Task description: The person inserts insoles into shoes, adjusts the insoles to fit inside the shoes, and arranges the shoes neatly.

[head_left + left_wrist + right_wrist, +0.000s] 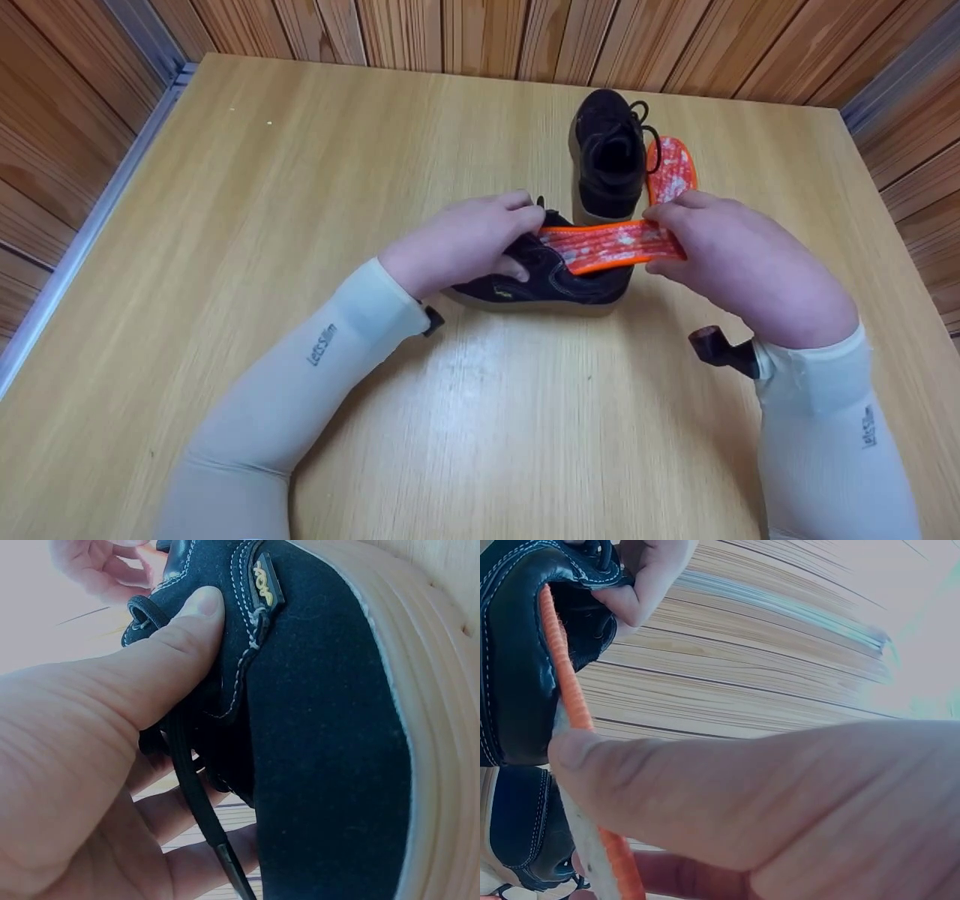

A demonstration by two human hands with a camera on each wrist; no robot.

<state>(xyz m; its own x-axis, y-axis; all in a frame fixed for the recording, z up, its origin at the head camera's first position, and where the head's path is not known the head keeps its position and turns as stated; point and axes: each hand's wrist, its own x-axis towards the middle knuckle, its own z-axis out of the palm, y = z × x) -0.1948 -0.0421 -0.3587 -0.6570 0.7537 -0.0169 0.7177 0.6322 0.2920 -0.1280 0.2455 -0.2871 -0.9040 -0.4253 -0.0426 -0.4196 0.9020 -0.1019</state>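
Observation:
A black lace-up shoe (540, 281) with a pale sole lies sideways on the table, toe to the left. My left hand (469, 240) grips its upper; in the left wrist view the thumb presses near the lace eyelets, fingers around the far side. A red patterned insole (611, 246) with an orange edge is partly inside the shoe opening, its front hidden. My right hand (742, 255) pinches the protruding end between thumb and fingers. In the right wrist view the insole's orange edge (574, 694) runs into the shoe's collar (525, 682).
Behind stands a second black shoe (607, 154), toe away, its laces loose to the right. Another red insole (672, 169) lies beside it, partly behind my right hand. The wooden table (337, 150) meets a plank wall (480, 37) at the back.

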